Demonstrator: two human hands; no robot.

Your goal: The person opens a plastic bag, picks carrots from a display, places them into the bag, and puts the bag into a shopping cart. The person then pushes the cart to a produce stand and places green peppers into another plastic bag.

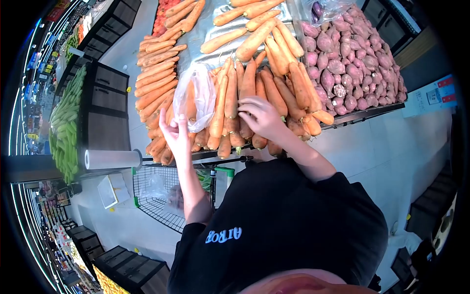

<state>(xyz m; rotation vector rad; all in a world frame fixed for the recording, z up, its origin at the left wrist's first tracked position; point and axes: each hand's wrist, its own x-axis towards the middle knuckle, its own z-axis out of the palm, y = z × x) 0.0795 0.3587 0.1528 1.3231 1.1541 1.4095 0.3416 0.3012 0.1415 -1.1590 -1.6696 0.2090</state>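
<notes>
A thin clear plastic bag [214,100] hangs over the carrots, its mouth partly spread. My left hand [177,134] is at the bag's lower left side, with the thumb against the film and the index finger raised; the other fingers seem bent around its edge. My right hand [262,116] hovers over or touches the front heap of carrots [274,95], fingers bent and apart, with no carrot visible in them. Some fingertips are hard to make out. More carrots [156,81] lie in rows on the left, and a few rest on the silver-lined surface [208,34] behind.
Purple sweet potatoes [350,63] are piled to the right of the carrots. Below the stand's front edge is a wire shopping cart [161,196] with bagged items inside. A white roll [112,159] juts out at left, near a shelf of green vegetables [68,117].
</notes>
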